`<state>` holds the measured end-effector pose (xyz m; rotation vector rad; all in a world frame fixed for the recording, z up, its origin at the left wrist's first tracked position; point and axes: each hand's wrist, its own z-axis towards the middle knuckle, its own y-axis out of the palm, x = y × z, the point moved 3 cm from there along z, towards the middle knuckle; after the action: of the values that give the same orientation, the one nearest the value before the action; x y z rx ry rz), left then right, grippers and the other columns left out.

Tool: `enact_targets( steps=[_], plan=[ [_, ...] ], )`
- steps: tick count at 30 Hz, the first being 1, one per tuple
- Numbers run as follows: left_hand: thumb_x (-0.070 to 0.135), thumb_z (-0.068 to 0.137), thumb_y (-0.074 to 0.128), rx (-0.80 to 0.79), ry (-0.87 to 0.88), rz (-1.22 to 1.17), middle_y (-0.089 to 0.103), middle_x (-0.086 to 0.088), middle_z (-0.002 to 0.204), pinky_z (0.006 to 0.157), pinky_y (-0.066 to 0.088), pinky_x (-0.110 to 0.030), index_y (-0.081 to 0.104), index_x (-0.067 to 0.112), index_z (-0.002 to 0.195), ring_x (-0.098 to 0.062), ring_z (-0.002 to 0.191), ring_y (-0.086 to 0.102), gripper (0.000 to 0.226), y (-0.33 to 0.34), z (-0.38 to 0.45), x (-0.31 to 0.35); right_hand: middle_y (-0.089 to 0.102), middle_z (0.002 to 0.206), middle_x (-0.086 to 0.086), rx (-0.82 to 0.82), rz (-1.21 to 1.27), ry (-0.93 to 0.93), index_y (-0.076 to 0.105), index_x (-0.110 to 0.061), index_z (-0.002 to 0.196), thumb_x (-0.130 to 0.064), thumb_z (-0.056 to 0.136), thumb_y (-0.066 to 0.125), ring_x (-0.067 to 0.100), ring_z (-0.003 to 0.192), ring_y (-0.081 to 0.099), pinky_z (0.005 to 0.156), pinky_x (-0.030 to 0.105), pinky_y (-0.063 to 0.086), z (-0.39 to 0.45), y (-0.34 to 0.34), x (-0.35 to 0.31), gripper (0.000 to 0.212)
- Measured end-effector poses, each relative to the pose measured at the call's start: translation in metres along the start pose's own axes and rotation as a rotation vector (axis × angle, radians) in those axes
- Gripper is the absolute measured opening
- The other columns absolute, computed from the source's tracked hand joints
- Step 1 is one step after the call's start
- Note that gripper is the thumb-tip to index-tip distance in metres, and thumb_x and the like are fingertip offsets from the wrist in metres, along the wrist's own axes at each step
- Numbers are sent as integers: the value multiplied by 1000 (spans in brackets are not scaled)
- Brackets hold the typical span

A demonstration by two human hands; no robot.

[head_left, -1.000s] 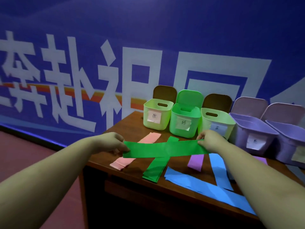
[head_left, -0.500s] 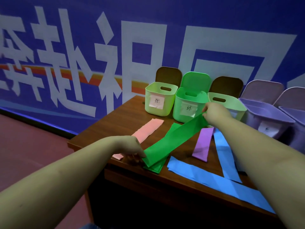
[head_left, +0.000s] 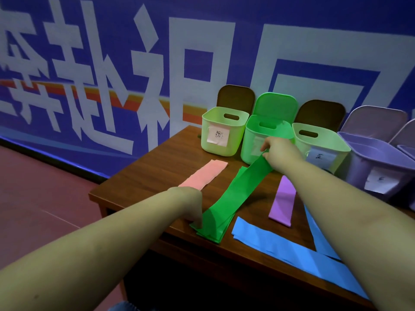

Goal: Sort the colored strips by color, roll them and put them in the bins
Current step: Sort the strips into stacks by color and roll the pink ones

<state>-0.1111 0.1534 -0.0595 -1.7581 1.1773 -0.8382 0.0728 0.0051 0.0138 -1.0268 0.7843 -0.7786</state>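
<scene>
On the desk [head_left: 143,171], the green strip [head_left: 238,194], held crosswise 1 second ago, has been laid lengthwise on the green pile, pinched by the right hand [head_left: 277,153] and left hand [head_left: 190,205], so sorting continues.

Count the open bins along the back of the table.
5, more may lie off-frame right. Pale green bin at left, bright green bin, pale green bin, purple bin, and another purple bin cut by the right edge.
</scene>
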Motion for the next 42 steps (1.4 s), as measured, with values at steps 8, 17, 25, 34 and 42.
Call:
enact_targets(
  steps=[8, 17, 25, 34, 42],
  plan=[
    [40, 89, 59, 253, 203, -331, 37, -6, 145, 99, 39, -35, 34, 17, 141, -25, 126, 44, 62, -10, 53, 23, 64, 109, 6, 20, 8, -103, 66, -24, 98, -12, 89, 56, 29, 105, 56, 86, 34, 45, 17, 31, -10, 18],
    [36, 89, 60, 374, 378, -417, 23, -2, 154, 116, 22, -38, 18, 28, 149, -19, 142, 20, 74, 7, 117, 35, 59, 113, 5, 3, -4, -120, 66, -24, 101, -18, 91, 56, 27, 114, 44, 95, 34, 33, 39, 84, -3, 15],
    [39, 92, 54, 443, 417, -452, 24, 8, 153, 117, 17, -31, 43, 39, 137, -11, 141, 20, 47, 14, 124, 30, 55, 114, 4, -140, 24, 52, 57, -20, 105, -30, 88, 64, 25, 103, 54, 79, 33, 45, 49, 124, 17, 21],
    [40, 93, 49, 462, 386, -340, 26, 5, 153, 117, 15, -32, 41, 35, 140, -13, 141, 19, 48, 18, 130, 32, 51, 137, 0, -370, -37, -86, 51, -24, 133, -44, 89, 57, 22, 125, 47, 103, 38, 41, 29, 115, 28, 48],
    [42, 95, 44, 428, 344, -271, 25, 1, 153, 115, 21, -34, 39, 35, 141, -17, 141, 23, 47, 17, 117, 37, 56, 132, 6, -364, 140, 92, 45, -21, 136, -38, 91, 56, 25, 107, 58, 92, 29, 45, -39, 67, 68, 49]
  ],
)
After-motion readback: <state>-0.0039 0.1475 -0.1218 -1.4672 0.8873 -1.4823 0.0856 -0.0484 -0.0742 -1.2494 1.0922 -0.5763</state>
